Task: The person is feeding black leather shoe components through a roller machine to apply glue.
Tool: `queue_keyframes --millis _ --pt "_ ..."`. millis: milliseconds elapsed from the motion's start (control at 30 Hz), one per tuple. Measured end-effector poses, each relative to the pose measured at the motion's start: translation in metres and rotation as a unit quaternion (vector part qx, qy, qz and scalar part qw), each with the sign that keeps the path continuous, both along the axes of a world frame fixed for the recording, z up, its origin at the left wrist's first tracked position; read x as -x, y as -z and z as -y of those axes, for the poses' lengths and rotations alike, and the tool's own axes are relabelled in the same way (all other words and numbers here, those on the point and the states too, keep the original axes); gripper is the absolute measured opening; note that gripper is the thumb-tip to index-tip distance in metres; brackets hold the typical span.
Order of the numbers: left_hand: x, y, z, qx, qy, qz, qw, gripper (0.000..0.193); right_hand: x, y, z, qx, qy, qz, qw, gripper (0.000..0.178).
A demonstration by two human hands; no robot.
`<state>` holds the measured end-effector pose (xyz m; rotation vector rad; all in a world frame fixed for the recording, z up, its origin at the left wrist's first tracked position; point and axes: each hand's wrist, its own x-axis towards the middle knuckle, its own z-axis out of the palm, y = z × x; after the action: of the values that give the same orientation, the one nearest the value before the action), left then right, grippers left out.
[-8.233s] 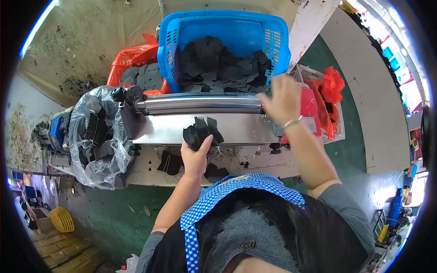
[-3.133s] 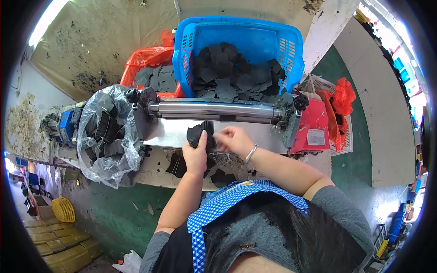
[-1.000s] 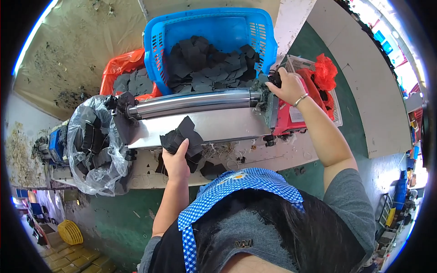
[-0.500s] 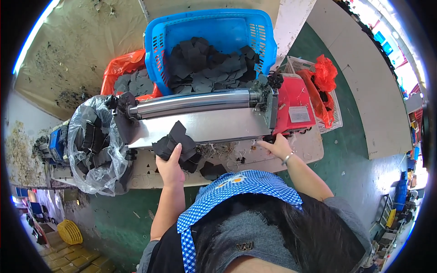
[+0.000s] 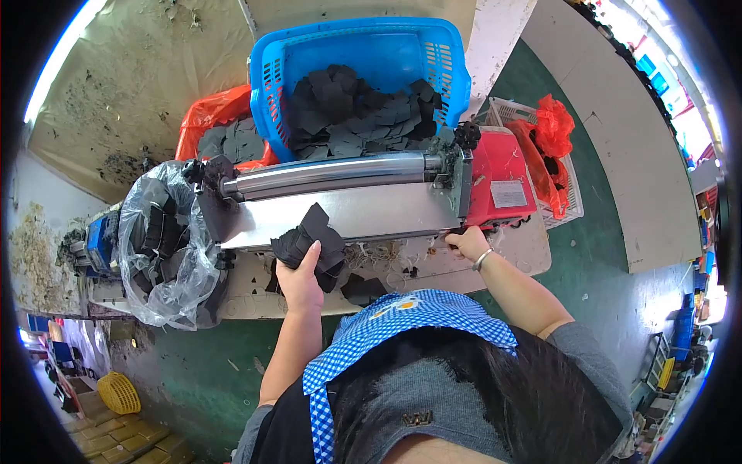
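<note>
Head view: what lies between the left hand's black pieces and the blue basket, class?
From the black pieces toward the blue basket: the metal plate, then the shiny roller, in the head view.

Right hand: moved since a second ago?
Yes, toward the person. Against the red machine housing, the right hand went from the black knob at its far-left corner to its near-left corner.

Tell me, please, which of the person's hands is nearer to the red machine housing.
Right. The right hand sits by the near edge of the red housing; the left hand is well left of it, holding black pieces.
</note>
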<state>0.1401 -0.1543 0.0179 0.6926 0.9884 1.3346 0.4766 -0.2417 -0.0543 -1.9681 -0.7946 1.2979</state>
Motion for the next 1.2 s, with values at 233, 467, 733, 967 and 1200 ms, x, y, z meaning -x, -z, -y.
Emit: queue_keyframes --millis 233,467,733,967,1200 --pt "0.003 0.006 0.000 0.008 -0.016 0.009 1.000 0.031 0.016 -0.044 0.002 0.003 -0.076 0.180 0.981 0.031" --pt "0.014 -0.006 -0.004 -0.028 -0.033 0.011 0.999 0.027 0.075 -0.140 -0.039 -0.257 -0.242 0.439 0.826 0.052" --pt "-0.006 -0.013 -0.015 -0.023 -0.048 0.011 0.999 0.026 0.138 -0.080 -0.208 -0.252 -0.250 0.499 0.791 0.040" --pt "-0.012 -0.006 -0.027 -0.027 -0.045 0.004 0.999 0.024 0.116 -0.060 -0.206 -0.319 -0.208 0.543 0.749 0.040" --pt "-0.020 -0.011 -0.033 -0.013 -0.033 0.028 0.999 0.026 0.069 -0.061 -0.192 -0.309 -0.234 0.568 0.726 0.043"
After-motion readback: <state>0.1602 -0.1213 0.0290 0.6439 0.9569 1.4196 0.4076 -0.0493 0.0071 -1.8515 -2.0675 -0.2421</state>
